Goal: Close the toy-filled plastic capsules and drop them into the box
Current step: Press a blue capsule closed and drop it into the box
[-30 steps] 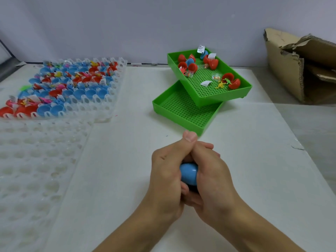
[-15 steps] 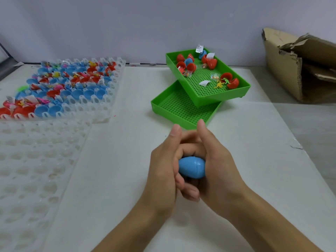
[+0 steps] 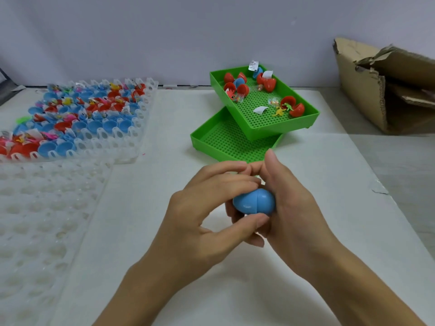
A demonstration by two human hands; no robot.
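Capsule point(image 3: 254, 200) now exposed, seam shut; left hand point(image 3: 207, 215) loosened, thumb beneath; right hand point(image 3: 294, 208) cupped it. Box point(image 3: 386, 90) drop due.

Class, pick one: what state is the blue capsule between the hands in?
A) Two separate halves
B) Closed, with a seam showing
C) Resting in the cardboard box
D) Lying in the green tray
B: the blue capsule is whole, one seam across it, held between the left hand and right hand.
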